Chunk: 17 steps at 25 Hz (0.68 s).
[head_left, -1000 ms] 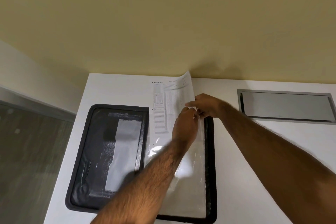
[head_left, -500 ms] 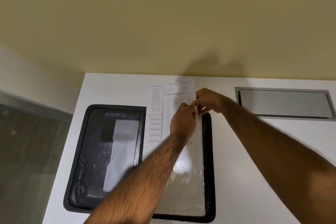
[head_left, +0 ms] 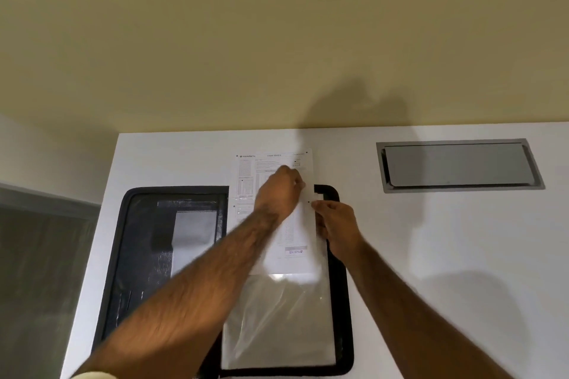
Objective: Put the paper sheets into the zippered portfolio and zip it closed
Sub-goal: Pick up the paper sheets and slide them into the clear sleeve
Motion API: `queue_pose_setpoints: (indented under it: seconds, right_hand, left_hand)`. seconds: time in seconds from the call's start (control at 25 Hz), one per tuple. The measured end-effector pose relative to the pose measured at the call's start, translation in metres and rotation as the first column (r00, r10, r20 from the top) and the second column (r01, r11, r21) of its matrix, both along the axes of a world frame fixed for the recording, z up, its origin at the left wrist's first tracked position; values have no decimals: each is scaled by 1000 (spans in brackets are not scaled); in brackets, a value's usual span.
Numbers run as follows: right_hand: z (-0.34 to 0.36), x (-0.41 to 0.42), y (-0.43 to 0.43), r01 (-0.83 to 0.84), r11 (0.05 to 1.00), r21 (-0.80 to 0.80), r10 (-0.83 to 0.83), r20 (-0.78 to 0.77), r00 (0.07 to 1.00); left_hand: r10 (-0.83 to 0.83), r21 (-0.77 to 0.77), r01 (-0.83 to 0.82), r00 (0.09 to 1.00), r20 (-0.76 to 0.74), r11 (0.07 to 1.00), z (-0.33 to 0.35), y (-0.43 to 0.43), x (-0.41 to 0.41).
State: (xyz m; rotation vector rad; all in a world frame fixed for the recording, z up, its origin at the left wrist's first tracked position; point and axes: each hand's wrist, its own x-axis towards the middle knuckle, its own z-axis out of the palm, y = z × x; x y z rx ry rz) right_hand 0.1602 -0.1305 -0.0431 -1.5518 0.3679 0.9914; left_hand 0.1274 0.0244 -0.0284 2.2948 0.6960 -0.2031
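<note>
A black zippered portfolio lies open flat on the white table, with clear plastic sleeves on its right half. A printed paper sheet sits partly inside the top sleeve, its upper part sticking out past the portfolio's far edge. My left hand presses on the sheet near its top, fingers curled. At the sleeve's right edge, my right hand pinches the plastic beside the sheet. The left half shows dark pockets and a grey panel.
A grey metal cable hatch is set into the white table at the far right. A beige wall stands right behind the table's far edge. The table's left edge drops off next to the portfolio.
The sheet has slid down further into the sleeve and lies flatter. My right hand moved down from the sheet's top corner to the sleeve's right edge. My left hand moved up onto the sheet.
</note>
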Motion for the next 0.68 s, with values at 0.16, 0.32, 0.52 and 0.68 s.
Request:
queue_pose_setpoints:
  seconds: [0.16,0.32,0.52,0.68]
  right_hand:
    - [0,-2,18,87,982,-165,-77,67,995]
    - [3,1,26,179,966,-185,-158,125,980]
    - [2,-3,33,247,960,-135,-230,130,965]
    - [6,-5,37,308,947,-89,-301,86,950]
  left_hand:
    - [-111,198,131,988,-107,972,-1,42,20]
    - [-238,258,291,947,-218,921,-8,63,32]
    - [-190,245,221,971,-145,944,-10,60,23]
    - [-160,200,177,982,-101,964,-8,51,3]
